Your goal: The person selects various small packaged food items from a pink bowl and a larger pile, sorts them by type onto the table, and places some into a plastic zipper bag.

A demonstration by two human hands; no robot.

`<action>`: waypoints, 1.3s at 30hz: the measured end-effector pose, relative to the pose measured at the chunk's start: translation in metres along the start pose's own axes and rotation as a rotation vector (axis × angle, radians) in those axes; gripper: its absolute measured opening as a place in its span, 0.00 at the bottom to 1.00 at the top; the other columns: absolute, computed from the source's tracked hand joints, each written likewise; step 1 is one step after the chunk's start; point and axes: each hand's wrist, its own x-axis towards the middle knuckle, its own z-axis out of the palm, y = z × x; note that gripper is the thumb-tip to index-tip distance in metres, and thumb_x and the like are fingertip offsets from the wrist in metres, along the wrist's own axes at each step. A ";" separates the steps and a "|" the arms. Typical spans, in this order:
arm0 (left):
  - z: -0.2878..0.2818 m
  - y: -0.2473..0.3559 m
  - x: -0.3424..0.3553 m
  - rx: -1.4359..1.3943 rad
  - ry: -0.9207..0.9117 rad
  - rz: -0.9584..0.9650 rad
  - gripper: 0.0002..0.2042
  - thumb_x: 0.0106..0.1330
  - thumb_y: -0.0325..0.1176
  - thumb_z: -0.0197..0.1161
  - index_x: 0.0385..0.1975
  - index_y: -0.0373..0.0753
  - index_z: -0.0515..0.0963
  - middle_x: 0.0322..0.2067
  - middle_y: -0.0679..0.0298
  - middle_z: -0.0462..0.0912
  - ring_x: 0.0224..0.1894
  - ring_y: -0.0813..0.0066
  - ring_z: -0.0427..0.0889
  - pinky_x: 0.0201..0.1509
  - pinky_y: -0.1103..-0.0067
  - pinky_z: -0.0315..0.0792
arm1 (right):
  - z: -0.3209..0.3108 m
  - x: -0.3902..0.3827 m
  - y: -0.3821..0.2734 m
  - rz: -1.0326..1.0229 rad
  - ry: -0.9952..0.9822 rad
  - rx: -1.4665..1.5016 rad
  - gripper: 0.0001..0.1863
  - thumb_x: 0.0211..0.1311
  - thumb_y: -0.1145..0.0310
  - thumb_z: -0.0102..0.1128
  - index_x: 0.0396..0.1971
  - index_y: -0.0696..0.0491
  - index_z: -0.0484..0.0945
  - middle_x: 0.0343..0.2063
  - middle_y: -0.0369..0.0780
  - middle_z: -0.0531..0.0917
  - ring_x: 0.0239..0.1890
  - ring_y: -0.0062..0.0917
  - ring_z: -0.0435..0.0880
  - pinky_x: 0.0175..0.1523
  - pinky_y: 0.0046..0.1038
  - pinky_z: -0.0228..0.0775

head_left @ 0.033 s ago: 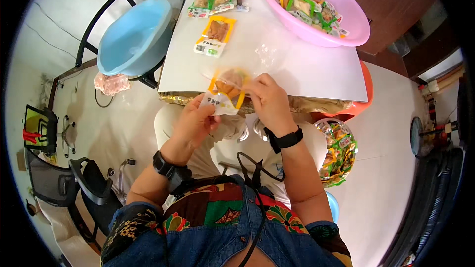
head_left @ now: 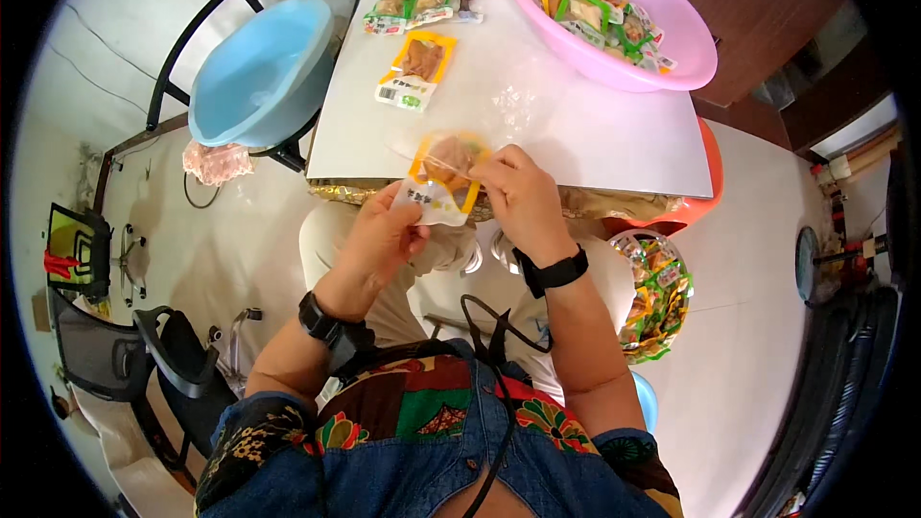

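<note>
Over the near edge of the white table (head_left: 576, 139), my left hand (head_left: 384, 235) grips a yellow-bordered food pouch (head_left: 446, 173) by its white lower end. The pouch has a clear window with brownish food inside. My right hand (head_left: 518, 197) is closed at the pouch's right edge, thumb and forefinger pinched together; thin clear film seems to lie across the pouch there. A similar yellow-bordered pouch (head_left: 417, 67) lies flat on the table beyond my hands. Farther back are several small packs (head_left: 413, 5), some green-edged, some with dark contents.
A pink basin (head_left: 686, 58) holding mixed packs stands at the table's far right. A blue basin (head_left: 259, 67) rests on a black-framed chair at left. A round container of packs (head_left: 657, 297) sits by my right knee. Clear plastic (head_left: 515, 110) lies on the table.
The pouch has tilted and shifted slightly to the right in my hands. Both hands stay in nearly the same place.
</note>
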 end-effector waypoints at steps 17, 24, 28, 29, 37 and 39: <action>0.033 -0.007 0.015 1.764 0.030 0.779 0.25 0.53 0.28 0.63 0.55 0.41 0.70 0.49 0.57 0.74 0.44 0.62 0.77 0.41 0.72 0.74 | -0.020 -0.010 0.011 0.128 0.062 -0.098 0.08 0.56 0.76 0.55 0.36 0.52 0.78 0.31 0.43 0.75 0.32 0.42 0.78 0.36 0.38 0.71; 0.036 -0.012 0.039 1.930 -0.070 1.145 0.22 0.56 0.26 0.55 0.54 0.39 0.70 0.50 0.58 0.74 0.51 0.61 0.73 0.55 0.65 0.66 | -0.022 -0.011 0.012 0.143 0.053 -0.102 0.09 0.56 0.76 0.53 0.37 0.51 0.76 0.32 0.43 0.75 0.34 0.42 0.78 0.37 0.38 0.71; 0.043 -0.012 0.049 1.891 -0.143 0.976 0.22 0.56 0.26 0.54 0.55 0.37 0.70 0.54 0.55 0.72 0.56 0.59 0.72 0.60 0.64 0.64 | -0.022 -0.009 0.011 0.137 0.057 -0.117 0.10 0.55 0.77 0.53 0.37 0.51 0.76 0.33 0.43 0.75 0.34 0.42 0.78 0.37 0.38 0.71; 0.045 -0.012 0.053 1.896 -0.120 0.958 0.23 0.57 0.26 0.53 0.56 0.37 0.69 0.57 0.55 0.70 0.58 0.59 0.70 0.61 0.62 0.63 | -0.023 -0.009 0.012 0.136 0.059 -0.121 0.10 0.55 0.77 0.53 0.37 0.51 0.76 0.32 0.43 0.76 0.34 0.42 0.78 0.37 0.38 0.71; 0.067 0.003 0.080 1.926 -0.071 0.826 0.31 0.59 0.26 0.52 0.66 0.45 0.57 0.67 0.57 0.56 0.65 0.55 0.62 0.64 0.55 0.58 | -0.028 -0.010 0.014 0.118 0.105 -0.146 0.10 0.54 0.77 0.54 0.37 0.51 0.76 0.32 0.44 0.76 0.33 0.42 0.78 0.36 0.38 0.71; 0.078 0.006 0.080 1.895 -0.045 0.765 0.33 0.60 0.27 0.52 0.68 0.48 0.54 0.67 0.57 0.56 0.67 0.54 0.59 0.65 0.50 0.55 | -0.030 -0.010 0.014 0.137 0.097 -0.159 0.10 0.54 0.77 0.54 0.37 0.51 0.77 0.32 0.44 0.76 0.33 0.43 0.78 0.36 0.39 0.71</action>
